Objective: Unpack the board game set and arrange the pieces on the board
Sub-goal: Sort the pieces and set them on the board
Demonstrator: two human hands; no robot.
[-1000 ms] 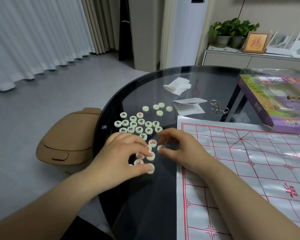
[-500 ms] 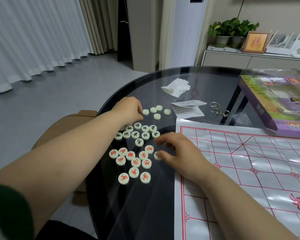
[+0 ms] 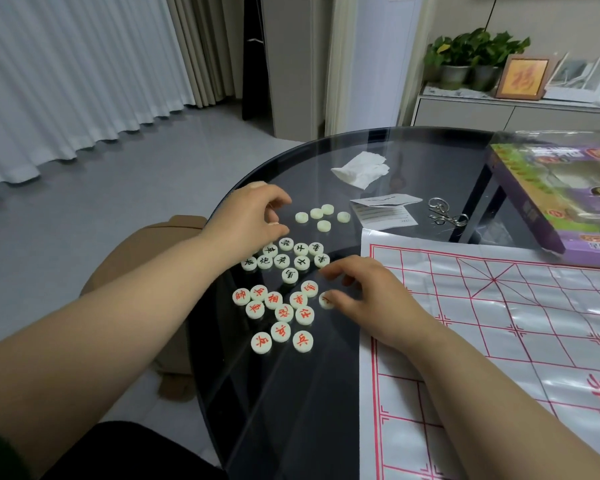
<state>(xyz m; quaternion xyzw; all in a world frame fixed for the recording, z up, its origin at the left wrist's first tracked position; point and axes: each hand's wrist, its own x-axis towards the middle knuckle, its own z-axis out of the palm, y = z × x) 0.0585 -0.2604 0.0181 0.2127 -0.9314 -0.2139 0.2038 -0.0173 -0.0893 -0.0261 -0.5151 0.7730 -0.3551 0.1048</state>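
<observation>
Head camera. Since a second ago the left hand [image 3: 253, 216] has left the red-lettered pieces [image 3: 278, 313], which now lie uncovered, and has reached to the far side of the black-lettered pieces [image 3: 288, 259]. The right hand [image 3: 368, 299] has stayed where it was.

A person's two bare forearms stretch over a round dark glass table [image 3: 291, 427]. The left hand's fingers are curled toward the thumb. Whether they pinch a piece cannot be told. The right hand's fingers are spread and loosely bent above the glass, and its thumb tip touches one red-lettered piece [image 3: 324, 301] just beside the board's left edge.

All the round pale pieces lie on the glass to the left of the board, none on it. The red group, nearest the person, shows characters such as 帥, 相, 仕, 車 and several 兵. The black group, just beyond it, includes 士, 炮 and 車. Five blank-faced pieces [image 3: 323, 216] lie farther back.

The board [image 3: 499, 323] is a glossy white sheet with a red grid. A large red 界 is printed near its right edge.

Behind the board lies a purple and green box [image 3: 534, 209] whose print is too blurred to read. A printed paper slip [image 3: 385, 209], a crumpled tissue [image 3: 361, 168] and a metal wire puzzle [image 3: 444, 214] lie nearby.
</observation>
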